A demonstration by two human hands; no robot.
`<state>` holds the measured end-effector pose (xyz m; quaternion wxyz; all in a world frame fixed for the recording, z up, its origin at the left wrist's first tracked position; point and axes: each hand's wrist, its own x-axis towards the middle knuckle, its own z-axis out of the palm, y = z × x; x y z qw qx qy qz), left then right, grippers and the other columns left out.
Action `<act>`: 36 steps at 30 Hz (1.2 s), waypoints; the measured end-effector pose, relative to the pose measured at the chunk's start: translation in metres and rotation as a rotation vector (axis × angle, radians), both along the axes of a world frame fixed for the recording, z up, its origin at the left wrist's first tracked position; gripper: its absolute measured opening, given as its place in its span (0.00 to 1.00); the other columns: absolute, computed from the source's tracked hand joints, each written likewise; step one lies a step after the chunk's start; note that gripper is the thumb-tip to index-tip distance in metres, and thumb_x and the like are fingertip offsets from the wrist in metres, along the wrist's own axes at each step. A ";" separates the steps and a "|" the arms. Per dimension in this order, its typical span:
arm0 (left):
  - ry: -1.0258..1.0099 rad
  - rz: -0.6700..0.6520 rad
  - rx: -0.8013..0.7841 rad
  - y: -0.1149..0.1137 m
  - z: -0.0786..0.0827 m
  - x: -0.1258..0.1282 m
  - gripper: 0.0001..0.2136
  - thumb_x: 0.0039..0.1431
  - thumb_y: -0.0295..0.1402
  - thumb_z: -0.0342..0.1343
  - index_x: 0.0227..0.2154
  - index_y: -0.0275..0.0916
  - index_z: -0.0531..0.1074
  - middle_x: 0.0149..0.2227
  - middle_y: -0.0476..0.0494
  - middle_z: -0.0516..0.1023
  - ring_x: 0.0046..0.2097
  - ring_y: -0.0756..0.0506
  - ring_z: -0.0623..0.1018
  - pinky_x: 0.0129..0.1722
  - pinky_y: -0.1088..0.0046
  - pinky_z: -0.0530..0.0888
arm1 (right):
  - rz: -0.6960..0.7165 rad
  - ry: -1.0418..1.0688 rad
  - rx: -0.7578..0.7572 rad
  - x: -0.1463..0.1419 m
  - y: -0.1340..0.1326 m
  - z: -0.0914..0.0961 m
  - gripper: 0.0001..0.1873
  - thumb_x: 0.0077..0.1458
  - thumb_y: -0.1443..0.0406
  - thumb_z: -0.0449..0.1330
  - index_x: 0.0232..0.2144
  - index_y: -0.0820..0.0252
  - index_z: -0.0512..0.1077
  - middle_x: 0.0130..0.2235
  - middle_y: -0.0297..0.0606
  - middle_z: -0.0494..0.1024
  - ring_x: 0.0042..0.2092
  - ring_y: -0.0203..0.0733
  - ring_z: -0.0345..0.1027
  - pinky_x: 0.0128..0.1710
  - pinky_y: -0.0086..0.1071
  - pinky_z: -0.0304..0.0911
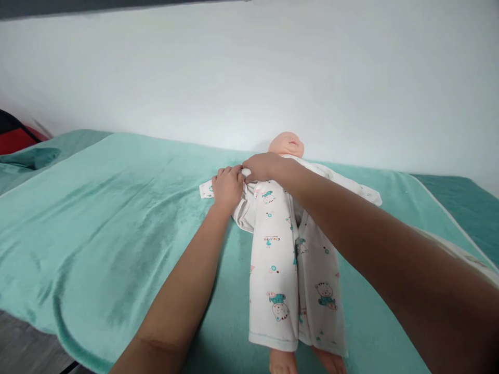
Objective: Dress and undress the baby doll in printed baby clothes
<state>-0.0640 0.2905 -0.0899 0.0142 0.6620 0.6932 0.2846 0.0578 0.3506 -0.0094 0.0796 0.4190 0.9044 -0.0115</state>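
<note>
A baby doll (287, 144) lies on its back on a teal blanket (109, 218), head toward the wall. It wears a white sleepsuit (273, 259) printed with small animals, and its bare feet stick out at the bottom. My left hand (227, 186) is closed on the sleepsuit's sleeve at the doll's arm. My right hand (262, 167) reaches across the doll's chest, fingers curled on the same fabric next to my left hand.
A pale wall (273, 67) rises right behind the doll. The blanket's edge (62, 332) hangs over grey flooring at bottom left. A red and black item (15, 137) lies at the far left. Darker teal bedding (460, 208) shows at right.
</note>
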 end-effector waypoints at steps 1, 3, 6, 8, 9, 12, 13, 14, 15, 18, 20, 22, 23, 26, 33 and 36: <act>-0.007 -0.003 0.010 -0.001 0.000 0.000 0.20 0.67 0.33 0.41 0.55 0.47 0.73 0.53 0.38 0.78 0.56 0.33 0.71 0.52 0.50 0.67 | -0.005 0.018 0.005 0.003 -0.001 0.001 0.11 0.52 0.58 0.65 0.38 0.54 0.78 0.38 0.41 0.82 0.40 0.52 0.76 0.41 0.43 0.65; -0.020 -0.008 0.032 -0.004 0.000 -0.001 0.20 0.67 0.33 0.41 0.55 0.48 0.72 0.53 0.39 0.78 0.56 0.34 0.71 0.52 0.51 0.68 | -0.023 0.024 0.005 0.008 -0.004 0.006 0.11 0.54 0.59 0.65 0.40 0.53 0.79 0.39 0.42 0.82 0.42 0.53 0.76 0.43 0.44 0.64; -0.035 -0.009 0.042 -0.009 0.000 -0.002 0.21 0.68 0.32 0.40 0.56 0.49 0.72 0.53 0.39 0.78 0.55 0.34 0.72 0.52 0.53 0.68 | -0.043 -0.018 0.023 0.016 -0.011 0.017 0.12 0.56 0.61 0.64 0.44 0.53 0.78 0.42 0.42 0.82 0.43 0.53 0.76 0.43 0.44 0.63; -0.047 -0.010 0.031 -0.012 -0.001 -0.003 0.21 0.68 0.33 0.40 0.57 0.48 0.72 0.53 0.39 0.78 0.55 0.35 0.73 0.52 0.54 0.69 | -0.059 -0.062 0.052 0.023 -0.016 0.026 0.13 0.58 0.61 0.63 0.46 0.53 0.77 0.45 0.43 0.81 0.43 0.54 0.75 0.42 0.43 0.63; -0.051 -0.009 0.018 -0.013 -0.001 -0.003 0.21 0.68 0.33 0.40 0.57 0.48 0.72 0.53 0.39 0.78 0.55 0.35 0.73 0.52 0.55 0.69 | -0.073 -0.084 0.065 0.027 -0.019 0.031 0.13 0.59 0.61 0.62 0.46 0.53 0.76 0.46 0.43 0.81 0.44 0.53 0.75 0.41 0.43 0.63; -0.060 0.010 -0.049 -0.016 -0.001 -0.002 0.20 0.68 0.32 0.42 0.57 0.49 0.72 0.54 0.42 0.78 0.56 0.38 0.74 0.54 0.59 0.69 | -0.132 -0.123 0.098 0.040 -0.028 0.043 0.13 0.61 0.60 0.59 0.47 0.54 0.75 0.47 0.42 0.80 0.43 0.51 0.74 0.38 0.39 0.61; -0.061 0.020 -0.072 -0.016 -0.001 -0.002 0.20 0.67 0.33 0.43 0.57 0.49 0.73 0.54 0.42 0.78 0.56 0.38 0.74 0.54 0.60 0.69 | -0.148 -0.126 0.108 0.044 -0.032 0.046 0.13 0.62 0.60 0.59 0.47 0.54 0.75 0.47 0.42 0.80 0.43 0.50 0.74 0.38 0.38 0.61; -0.062 0.032 -0.090 -0.016 -0.001 -0.002 0.19 0.67 0.33 0.44 0.56 0.49 0.73 0.55 0.43 0.77 0.57 0.38 0.74 0.55 0.61 0.69 | -0.157 -0.126 0.116 0.047 -0.035 0.049 0.13 0.62 0.60 0.58 0.47 0.54 0.75 0.47 0.41 0.80 0.43 0.49 0.74 0.38 0.38 0.60; -0.063 0.044 -0.105 -0.016 -0.001 -0.003 0.19 0.66 0.34 0.46 0.55 0.49 0.74 0.55 0.43 0.77 0.57 0.38 0.73 0.55 0.61 0.69 | -0.159 -0.125 0.128 0.050 -0.039 0.051 0.13 0.62 0.60 0.58 0.47 0.54 0.75 0.47 0.41 0.80 0.43 0.49 0.73 0.38 0.37 0.59; -0.062 0.061 -0.141 -0.017 0.000 -0.005 0.17 0.65 0.36 0.49 0.53 0.49 0.75 0.56 0.43 0.77 0.57 0.37 0.73 0.54 0.60 0.70 | -0.170 -0.121 0.165 0.056 -0.047 0.055 0.12 0.62 0.61 0.57 0.45 0.54 0.76 0.46 0.42 0.79 0.43 0.48 0.73 0.38 0.37 0.58; -0.056 0.051 -0.165 -0.018 0.001 -0.006 0.16 0.65 0.36 0.49 0.53 0.50 0.75 0.55 0.43 0.77 0.57 0.37 0.74 0.53 0.59 0.70 | -0.195 -0.096 0.180 0.059 -0.050 0.056 0.11 0.62 0.62 0.57 0.44 0.55 0.76 0.45 0.42 0.79 0.42 0.48 0.72 0.37 0.37 0.57; -0.049 0.035 -0.169 -0.020 0.002 -0.006 0.16 0.65 0.35 0.49 0.53 0.49 0.73 0.55 0.44 0.77 0.58 0.37 0.73 0.53 0.59 0.69 | -0.207 -0.069 0.183 0.060 -0.052 0.056 0.11 0.62 0.61 0.57 0.44 0.54 0.76 0.44 0.41 0.79 0.42 0.48 0.72 0.36 0.37 0.56; -0.046 0.026 -0.160 -0.021 0.003 -0.006 0.17 0.64 0.33 0.49 0.54 0.48 0.72 0.56 0.43 0.76 0.58 0.38 0.73 0.54 0.59 0.69 | -0.203 -0.060 0.186 0.060 -0.052 0.055 0.11 0.63 0.61 0.57 0.44 0.54 0.76 0.44 0.41 0.79 0.42 0.48 0.72 0.36 0.37 0.56; -0.026 -0.011 -0.128 -0.022 0.004 -0.006 0.20 0.62 0.30 0.50 0.57 0.48 0.68 0.58 0.43 0.74 0.59 0.39 0.72 0.55 0.60 0.68 | -0.183 -0.040 0.197 0.060 -0.052 0.052 0.12 0.63 0.61 0.56 0.46 0.54 0.75 0.46 0.42 0.78 0.43 0.48 0.72 0.36 0.37 0.55; -0.030 0.097 -0.190 -0.012 0.003 -0.012 0.12 0.68 0.39 0.46 0.45 0.40 0.70 0.49 0.38 0.78 0.52 0.37 0.76 0.47 0.61 0.71 | -0.180 0.062 0.140 0.064 -0.048 0.051 0.13 0.62 0.61 0.57 0.47 0.52 0.75 0.46 0.39 0.79 0.41 0.45 0.71 0.36 0.35 0.54; -0.007 0.097 -0.123 -0.014 0.004 -0.009 0.15 0.65 0.40 0.51 0.51 0.42 0.67 0.53 0.38 0.76 0.54 0.37 0.75 0.48 0.61 0.70 | -0.161 0.067 0.109 0.055 -0.047 0.043 0.13 0.62 0.61 0.57 0.47 0.53 0.75 0.46 0.40 0.79 0.42 0.46 0.71 0.38 0.36 0.56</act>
